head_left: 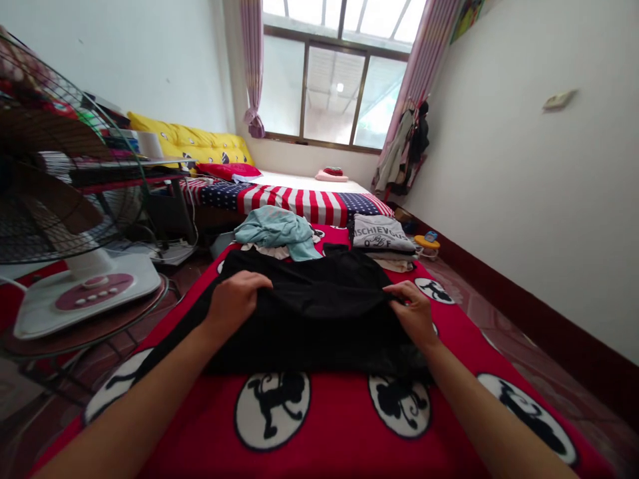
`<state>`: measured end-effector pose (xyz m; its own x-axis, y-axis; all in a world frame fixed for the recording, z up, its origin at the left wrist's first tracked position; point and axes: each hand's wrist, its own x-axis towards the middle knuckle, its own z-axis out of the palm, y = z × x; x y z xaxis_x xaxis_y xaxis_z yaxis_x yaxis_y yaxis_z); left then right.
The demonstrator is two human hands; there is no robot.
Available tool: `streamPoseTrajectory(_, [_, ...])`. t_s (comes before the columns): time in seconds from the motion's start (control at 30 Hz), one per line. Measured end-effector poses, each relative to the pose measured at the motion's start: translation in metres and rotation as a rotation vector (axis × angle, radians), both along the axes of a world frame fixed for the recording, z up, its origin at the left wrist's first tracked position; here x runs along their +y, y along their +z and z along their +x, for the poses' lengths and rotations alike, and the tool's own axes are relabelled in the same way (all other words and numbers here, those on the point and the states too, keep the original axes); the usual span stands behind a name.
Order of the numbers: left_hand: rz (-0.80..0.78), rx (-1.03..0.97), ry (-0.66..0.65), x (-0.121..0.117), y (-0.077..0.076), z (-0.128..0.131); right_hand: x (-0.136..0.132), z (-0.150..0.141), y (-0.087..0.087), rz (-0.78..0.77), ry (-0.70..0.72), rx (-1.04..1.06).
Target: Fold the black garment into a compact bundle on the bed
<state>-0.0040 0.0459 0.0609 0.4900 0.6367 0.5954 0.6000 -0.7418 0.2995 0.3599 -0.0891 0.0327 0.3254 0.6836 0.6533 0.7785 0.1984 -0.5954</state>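
A black garment lies spread across the red blanket, its exact kind hard to make out. My left hand pinches its fabric on the left, and my right hand pinches it on the right. Between the two hands the cloth is lifted and sags a little in the middle. Just beyond it sits a crumpled light-blue garment. To the far right rests a stack of folded clothes, topped by a grey shirt with printed lettering.
The red blanket with monkey circles covers the surface before me. An electric fan stands on a round stool at left. Behind are a bed with a stars-and-stripes sheet, a cluttered desk and hanging clothes. A wall runs along the right.
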Motion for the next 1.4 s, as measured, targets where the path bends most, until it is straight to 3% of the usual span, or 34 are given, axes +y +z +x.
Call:
streamPoseTrajectory(0.1, [0.1, -0.173, -0.01, 0.017, 0.023, -0.025, -0.02, -0.011, 0.008, 0.02, 0.082, -0.11])
streamPoseTrajectory(0.17, [0.113, -0.155, -0.056, 0.021, 0.025, -0.043, -0.034, -0.016, 0.001, -0.062, 0.151, -0.205])
streamPoseTrajectory(0.3, [-0.058, 0.192, -0.171, 0.015, -0.001, -0.075, -0.059, -0.023, -0.019, -0.287, 0.318, -0.363])
streamPoseTrajectory(0.43, [-0.25, 0.415, -0.096, 0.004, -0.019, -0.093, -0.064, -0.027, -0.017, -0.364, 0.327, -0.19])
streamPoseTrajectory(0.53, [-0.241, 0.356, -0.025, -0.004, -0.013, -0.082, -0.045, -0.034, -0.007, -0.294, 0.225, -0.075])
streamPoseTrajectory(0.67, [-0.253, 0.242, -0.168, -0.02, -0.013, -0.036, -0.006, -0.061, 0.0, -0.171, 0.186, -0.075])
streamPoseTrajectory(0.77, [-0.246, 0.24, -0.262, -0.032, -0.034, -0.002, 0.012, -0.087, -0.004, -0.13, 0.293, -0.161])
streamPoseTrajectory(0.9, [-0.178, 0.398, -0.169, -0.04, -0.067, 0.017, 0.018, -0.101, -0.024, -0.377, 0.358, -0.476])
streamPoseTrajectory(1.0, [-0.181, 0.461, -0.123, -0.041, -0.071, 0.016, 0.018, -0.099, -0.039, -0.521, 0.289, -0.602])
streamPoseTrajectory(1.13, [-0.25, 0.467, -0.158, -0.033, -0.056, 0.004, 0.02, -0.096, -0.045, -0.544, 0.255, -0.65])
streamPoseTrajectory(1.23, [-0.21, 0.384, -0.015, -0.023, -0.051, -0.018, 0.02, -0.096, -0.044, -0.536, 0.25, -0.652])
streamPoseTrajectory(1.3, [-0.148, 0.362, 0.093, -0.016, -0.055, -0.037, 0.02, -0.096, -0.045, -0.527, 0.249, -0.65])
streamPoseTrajectory(1.4, [-0.17, 0.455, 0.151, -0.007, -0.064, -0.06, 0.02, -0.096, -0.046, -0.506, 0.251, -0.641])
